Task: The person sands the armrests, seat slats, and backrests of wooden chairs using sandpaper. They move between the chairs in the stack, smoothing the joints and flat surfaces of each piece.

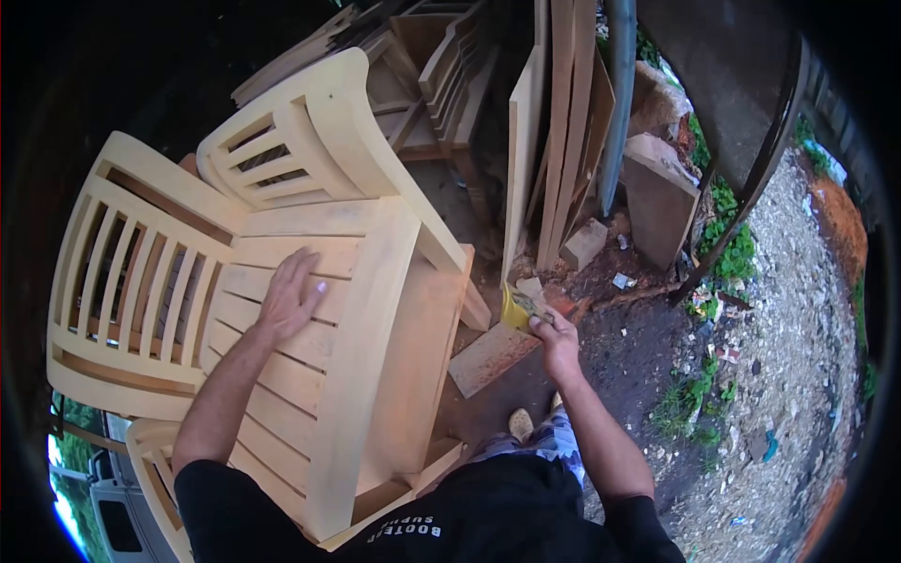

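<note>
A pale unfinished wooden chair [366, 310] with a slatted seat and slatted back stands in front of me. My left hand [293, 293] lies flat on the seat slats, fingers spread, holding nothing. My right hand [554, 336] hangs to the right of the chair over the ground and grips a folded yellow piece of sandpaper [518, 308]. The sandpaper is clear of the chair's front rail.
Tall planks [554, 131] lean upright behind the chair, with stacked wooden parts [422, 66] beside them. A flat board offcut [488, 357] and a wood block [584, 244] lie on the dirt. Gravel and weeds [779, 310] spread to the right. A vehicle [113, 497] is at lower left.
</note>
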`<state>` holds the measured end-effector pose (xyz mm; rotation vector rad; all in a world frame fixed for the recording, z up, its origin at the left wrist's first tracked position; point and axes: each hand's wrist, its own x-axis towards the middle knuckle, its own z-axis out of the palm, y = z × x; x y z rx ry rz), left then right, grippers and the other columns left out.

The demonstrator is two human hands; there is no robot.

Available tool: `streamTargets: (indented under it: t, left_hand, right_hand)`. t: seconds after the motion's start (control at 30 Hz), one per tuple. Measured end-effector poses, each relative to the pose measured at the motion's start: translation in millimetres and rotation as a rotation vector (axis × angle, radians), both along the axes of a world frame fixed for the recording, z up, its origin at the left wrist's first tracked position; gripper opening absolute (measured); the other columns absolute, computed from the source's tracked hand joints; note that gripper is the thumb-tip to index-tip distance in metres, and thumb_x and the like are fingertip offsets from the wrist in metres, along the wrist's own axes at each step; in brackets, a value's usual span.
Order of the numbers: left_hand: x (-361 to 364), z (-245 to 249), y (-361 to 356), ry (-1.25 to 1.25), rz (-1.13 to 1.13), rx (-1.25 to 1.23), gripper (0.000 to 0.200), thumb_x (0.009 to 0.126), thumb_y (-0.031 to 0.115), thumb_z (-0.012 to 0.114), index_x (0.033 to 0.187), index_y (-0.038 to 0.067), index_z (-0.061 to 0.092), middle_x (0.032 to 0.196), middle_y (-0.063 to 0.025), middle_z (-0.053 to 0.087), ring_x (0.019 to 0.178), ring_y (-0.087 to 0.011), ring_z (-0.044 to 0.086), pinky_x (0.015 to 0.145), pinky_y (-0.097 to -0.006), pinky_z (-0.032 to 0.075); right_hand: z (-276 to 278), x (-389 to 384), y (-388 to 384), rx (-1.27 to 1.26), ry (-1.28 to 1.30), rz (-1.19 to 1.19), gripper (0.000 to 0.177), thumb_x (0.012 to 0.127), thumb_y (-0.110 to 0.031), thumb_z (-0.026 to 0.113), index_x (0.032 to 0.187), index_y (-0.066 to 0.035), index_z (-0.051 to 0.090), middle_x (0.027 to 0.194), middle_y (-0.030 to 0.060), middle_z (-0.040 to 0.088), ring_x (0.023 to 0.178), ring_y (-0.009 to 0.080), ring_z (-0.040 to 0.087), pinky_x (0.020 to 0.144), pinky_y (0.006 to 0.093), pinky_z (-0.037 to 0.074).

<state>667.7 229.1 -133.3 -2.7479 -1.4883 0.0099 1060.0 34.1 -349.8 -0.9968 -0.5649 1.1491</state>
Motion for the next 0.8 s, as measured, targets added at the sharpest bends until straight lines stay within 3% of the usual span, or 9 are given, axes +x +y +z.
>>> streamTargets:
  t: [0.13, 0.33, 0.37, 0.47, 0.67, 0.8]
  left_hand:
    - [3, -33, 2, -0.142, -0.058, 0.119, 0.058, 0.099, 0.031, 0.061, 0.147, 0.002, 0.045, 0.155, -0.0253, 0.040, 0.142, -0.0437, 0.037, 0.120, -0.0505, 0.030]
    - [12, -26, 5, -0.182, -0.005, 0.069, 0.056, 0.098, 0.029, 0.057, 0.145, 0.000, 0.047, 0.153, -0.0266, 0.042, 0.139, -0.0454, 0.040, 0.117, -0.0517, 0.031]
    - [14, -25, 6, -0.189, -0.003, 0.065, 0.055, 0.098, 0.029, 0.057, 0.144, 0.000, 0.048, 0.152, -0.0268, 0.043, 0.139, -0.0456, 0.041, 0.117, -0.0518, 0.031]
    - [13, -27, 10, -0.200, -0.027, 0.093, 0.054, 0.097, 0.026, 0.057, 0.142, -0.003, 0.050, 0.151, -0.0284, 0.045, 0.137, -0.0465, 0.043, 0.116, -0.0522, 0.032]
    - [18, -26, 13, -0.220, -0.011, 0.061, 0.055, 0.094, 0.022, 0.057, 0.141, -0.005, 0.050, 0.151, -0.0308, 0.045, 0.136, -0.0478, 0.044, 0.116, -0.0529, 0.033]
    - [20, -25, 15, -0.214, -0.001, 0.055, 0.055, 0.093, 0.022, 0.056, 0.141, -0.006, 0.051, 0.150, -0.0312, 0.045, 0.136, -0.0485, 0.044, 0.116, -0.0533, 0.033]
  right_hand:
    - [16, -14, 83, 0.148, -0.065, 0.050, 0.037, 0.098, -0.004, 0.058, 0.134, 0.002, 0.065, 0.122, 0.0034, 0.072, 0.111, 0.0125, 0.065, 0.102, 0.0264, 0.047]
    - [21, -39, 189, 0.281, -0.244, 0.039, 0.035, 0.099, -0.004, 0.057, 0.132, -0.004, 0.068, 0.117, 0.0093, 0.076, 0.102, 0.0117, 0.068, 0.093, 0.0265, 0.052]
    - [27, -38, 199, 0.284, -0.322, 0.029, 0.035, 0.098, -0.002, 0.057, 0.131, -0.002, 0.068, 0.119, 0.0143, 0.075, 0.104, 0.0150, 0.069, 0.094, 0.0282, 0.052]
    - [38, -39, 222, 0.308, -0.379, 0.071, 0.033, 0.099, -0.002, 0.057, 0.131, 0.000, 0.068, 0.124, 0.0132, 0.073, 0.115, 0.0177, 0.066, 0.101, 0.0310, 0.050]
    - [37, -57, 239, 0.484, -0.464, -0.036, 0.042, 0.092, 0.005, 0.056, 0.132, -0.002, 0.067, 0.121, 0.0172, 0.072, 0.110, 0.0268, 0.069, 0.098, 0.0343, 0.053]
    - [41, -64, 240, 0.515, -0.498, -0.081, 0.046, 0.089, 0.008, 0.056, 0.133, -0.001, 0.065, 0.125, 0.0190, 0.071, 0.115, 0.0317, 0.068, 0.101, 0.0382, 0.052]
